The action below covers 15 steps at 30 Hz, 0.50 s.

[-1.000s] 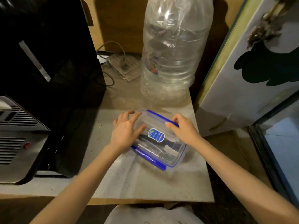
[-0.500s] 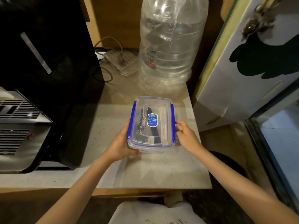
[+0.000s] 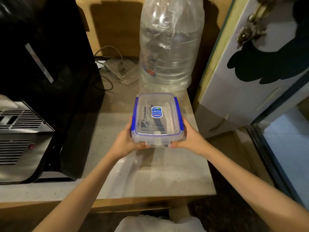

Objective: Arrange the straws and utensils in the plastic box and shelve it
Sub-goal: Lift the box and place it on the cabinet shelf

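The plastic box [image 3: 156, 118], its clear lid clipped down by blue side latches, now sits square to the person and lifted a little above the bench [image 3: 167, 173]; a second ago it lay skewed on the surface under flat palms. Dark utensils [image 3: 145, 121] and pale straws [image 3: 169, 118] lie side by side inside. The left hand [image 3: 128, 141] holds the near left corner and the right hand [image 3: 190, 136] the near right, each grip curled round the box's wall and underside. Packing looks finished, so what remains is probably shelving; no shelf is plainly in view. A large water bottle [image 3: 168, 47] stands just behind the box.
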Available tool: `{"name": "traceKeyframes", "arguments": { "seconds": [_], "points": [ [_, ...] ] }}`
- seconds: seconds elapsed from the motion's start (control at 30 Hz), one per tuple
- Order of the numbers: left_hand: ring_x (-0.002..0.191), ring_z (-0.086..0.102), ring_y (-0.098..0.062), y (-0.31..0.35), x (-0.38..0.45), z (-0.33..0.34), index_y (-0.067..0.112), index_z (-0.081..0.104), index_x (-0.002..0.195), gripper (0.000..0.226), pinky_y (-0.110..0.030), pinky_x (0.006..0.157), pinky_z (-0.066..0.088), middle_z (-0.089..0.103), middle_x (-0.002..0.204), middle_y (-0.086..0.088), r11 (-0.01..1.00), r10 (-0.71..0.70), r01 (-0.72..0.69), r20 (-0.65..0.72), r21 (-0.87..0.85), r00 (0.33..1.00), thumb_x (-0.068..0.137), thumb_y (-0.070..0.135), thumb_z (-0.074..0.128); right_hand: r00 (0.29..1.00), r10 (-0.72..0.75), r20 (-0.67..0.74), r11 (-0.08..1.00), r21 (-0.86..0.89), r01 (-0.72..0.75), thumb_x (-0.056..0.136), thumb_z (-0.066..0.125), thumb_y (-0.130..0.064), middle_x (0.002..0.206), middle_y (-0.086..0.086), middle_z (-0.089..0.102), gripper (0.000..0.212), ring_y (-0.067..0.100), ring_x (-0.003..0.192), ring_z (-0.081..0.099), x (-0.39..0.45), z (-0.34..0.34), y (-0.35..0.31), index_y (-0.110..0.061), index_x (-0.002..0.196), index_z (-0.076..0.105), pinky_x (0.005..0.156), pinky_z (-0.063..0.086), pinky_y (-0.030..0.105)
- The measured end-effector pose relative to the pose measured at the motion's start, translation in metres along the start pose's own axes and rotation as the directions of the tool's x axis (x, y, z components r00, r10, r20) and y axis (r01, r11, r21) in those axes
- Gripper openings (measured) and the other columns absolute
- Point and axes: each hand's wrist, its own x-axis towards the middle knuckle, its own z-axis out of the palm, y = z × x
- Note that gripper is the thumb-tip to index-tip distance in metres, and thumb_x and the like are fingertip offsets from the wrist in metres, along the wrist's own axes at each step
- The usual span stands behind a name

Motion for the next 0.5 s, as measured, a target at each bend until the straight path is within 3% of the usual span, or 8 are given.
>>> {"name": "traceKeyframes", "arguments": {
  "seconds": [0.13,0.2,0.27,0.3,0.4,0.5],
  "points": [
    [0.11,0.057,0.005,0.038,0.015,-0.016,0.016,0.037,0.141,0.109,-0.012,0.097,0.043,0.062,0.124,0.008,0.993,0.116,-0.118,-0.073,-0.026,0.991,0.047,0.031,0.089,0.995,-0.069,-0.074,0.997,0.014,0.071,0.06,0.086,-0.013,0.141,-0.008,0.048,0.106,0.005,0.127,0.047,0.002,-0.018,-0.038,-0.023,0.146,0.025,0.104,0.042,0.026],
    [0.109,0.056,0.011,0.062,0.021,-0.025,0.013,0.035,0.141,0.107,-0.005,0.096,0.041,0.061,0.121,0.012,0.981,0.192,-0.195,-0.092,-0.019,0.977,0.051,0.023,0.09,0.988,-0.108,-0.109,0.994,0.014,0.11,0.061,0.086,-0.013,0.135,-0.008,0.052,0.099,0.004,0.123,0.051,-0.001,-0.028,-0.064,-0.024,0.143,0.03,0.1,0.044,0.022],
    [0.111,0.057,0.007,0.089,0.026,-0.034,0.014,0.037,0.141,0.106,-0.008,0.098,0.041,0.062,0.123,0.01,0.962,0.265,-0.271,-0.122,-0.029,0.956,0.05,0.031,0.088,0.976,-0.165,-0.139,0.986,0.013,0.169,0.056,0.087,-0.023,0.131,-0.009,0.053,0.101,0.0,0.118,0.053,-0.003,-0.038,-0.091,-0.023,0.141,0.033,0.095,0.047,0.016],
    [0.112,0.057,0.005,0.103,0.028,-0.039,0.013,0.039,0.14,0.104,-0.011,0.099,0.041,0.063,0.122,0.011,0.953,0.29,-0.299,-0.14,-0.047,0.947,0.049,0.035,0.085,0.967,-0.196,-0.162,0.98,0.003,0.199,0.052,0.088,-0.031,0.132,-0.01,0.054,0.105,0.001,0.119,0.052,-0.004,-0.043,-0.105,-0.022,0.141,0.034,0.098,0.046,0.02],
    [0.107,0.06,0.006,0.149,0.034,-0.053,0.012,0.049,0.131,0.091,-0.012,0.096,0.045,0.067,0.104,0.029,0.916,0.385,-0.399,-0.187,-0.044,0.904,0.051,0.034,0.086,0.934,-0.287,-0.214,0.957,-0.027,0.288,0.048,0.084,-0.039,0.131,-0.009,0.057,0.102,0.007,0.121,0.053,-0.004,-0.059,-0.145,-0.021,0.138,0.041,0.102,0.044,0.03],
    [0.095,0.061,0.014,0.198,0.04,-0.066,0.012,0.053,0.124,0.071,-0.004,0.083,0.047,0.068,0.092,0.036,0.873,0.472,-0.488,-0.217,-0.021,0.854,0.061,0.011,0.083,0.896,-0.369,-0.246,0.928,-0.045,0.37,0.049,0.085,-0.035,0.116,-0.019,0.065,0.084,0.002,0.113,0.059,-0.004,-0.076,-0.19,-0.027,0.126,0.051,0.097,0.047,0.023]
  ]
}}
